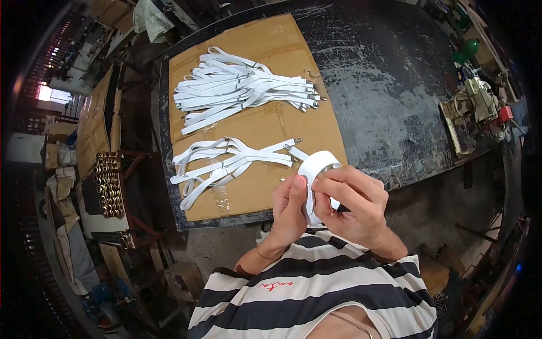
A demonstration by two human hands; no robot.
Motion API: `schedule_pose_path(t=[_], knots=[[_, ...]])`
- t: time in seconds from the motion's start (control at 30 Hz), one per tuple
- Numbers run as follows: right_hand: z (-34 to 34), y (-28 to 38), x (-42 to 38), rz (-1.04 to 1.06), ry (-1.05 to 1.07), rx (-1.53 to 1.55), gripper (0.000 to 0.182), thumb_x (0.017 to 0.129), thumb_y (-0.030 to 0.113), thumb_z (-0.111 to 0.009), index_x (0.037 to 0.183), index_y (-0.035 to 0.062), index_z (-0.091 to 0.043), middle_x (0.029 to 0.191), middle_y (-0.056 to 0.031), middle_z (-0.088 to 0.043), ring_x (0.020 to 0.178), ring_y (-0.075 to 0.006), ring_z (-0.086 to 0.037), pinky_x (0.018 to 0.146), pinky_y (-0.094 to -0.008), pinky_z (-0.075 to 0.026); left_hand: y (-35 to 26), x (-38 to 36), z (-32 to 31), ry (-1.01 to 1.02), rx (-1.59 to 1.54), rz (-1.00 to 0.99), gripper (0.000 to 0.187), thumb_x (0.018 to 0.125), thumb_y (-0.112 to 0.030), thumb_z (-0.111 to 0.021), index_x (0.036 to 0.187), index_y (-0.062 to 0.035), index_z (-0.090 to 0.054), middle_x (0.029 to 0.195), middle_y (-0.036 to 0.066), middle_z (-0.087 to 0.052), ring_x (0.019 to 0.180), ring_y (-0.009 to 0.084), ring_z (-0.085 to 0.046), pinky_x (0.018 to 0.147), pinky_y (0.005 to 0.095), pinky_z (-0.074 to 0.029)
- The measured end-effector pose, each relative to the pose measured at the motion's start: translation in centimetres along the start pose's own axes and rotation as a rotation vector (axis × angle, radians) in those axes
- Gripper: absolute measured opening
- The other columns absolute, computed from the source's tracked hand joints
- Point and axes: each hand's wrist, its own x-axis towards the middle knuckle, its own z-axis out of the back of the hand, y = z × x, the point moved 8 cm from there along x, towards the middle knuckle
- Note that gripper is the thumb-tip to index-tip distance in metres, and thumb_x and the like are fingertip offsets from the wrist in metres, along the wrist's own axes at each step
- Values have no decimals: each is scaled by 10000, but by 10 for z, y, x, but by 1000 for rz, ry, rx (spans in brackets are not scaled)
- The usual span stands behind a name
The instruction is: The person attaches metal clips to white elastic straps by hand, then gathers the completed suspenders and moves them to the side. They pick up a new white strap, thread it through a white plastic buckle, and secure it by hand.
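Close to my striped shirt, a white elastic suspender strap point(318, 160) curves in a loop between my two hands. My left hand point(291, 206) pinches the strap at its left side, thumb uppermost. The fingers of my right hand point(354, 204) are closed on the loop's right side; what lies under the fingertips is partly hidden. Just beyond the hands, a small pile of white suspenders point(228, 161) with metal clips lies on a cardboard sheet point(265, 198). Farther back on the same sheet is a larger pile of white suspenders point(237, 85), clips pointing right.
The cardboard rests on a scratched black table point(378, 96). A small machine point(480, 101) stands at the table's right end, near a green bottle point(466, 51). Brass-coloured metal parts point(110, 183) are stacked on a side bench at left.
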Motion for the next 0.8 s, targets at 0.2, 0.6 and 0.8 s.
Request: schedule_pose_path(t=[0.2, 0.6, 0.8], knots=[[12, 1, -3, 144, 130, -60, 210, 634, -56, -657, 830, -3, -604, 804, -80, -584, 630, -196, -595, 516, -282, -493, 14, 3, -9, 42, -57, -14, 363, 982, -327, -362, 904, -19, -537, 809, 51, -577, 715, 97, -540, 614, 226, -440], [-15, -4, 12, 38, 352, 175, 177, 650, -43, -657, 806, 32, -622, 772, -67, -581, 688, -219, -615, 593, -312, -504, 15, 13, 2, 25, -225, 168, 405, 978, -371, -368, 902, -16, -547, 769, 21, -558, 667, 58, -518, 599, 193, -418], [-38, -10, 12, -164, 352, 400, 166, 682, -39, -710, 820, 3, -627, 841, -104, -627, 736, -214, -636, 627, -297, -512, -3, 11, 19, 206, -305, 195, 472, 963, -436, -362, 919, -9, -560, 738, 24, -563, 609, 59, -517, 531, 195, -411]])
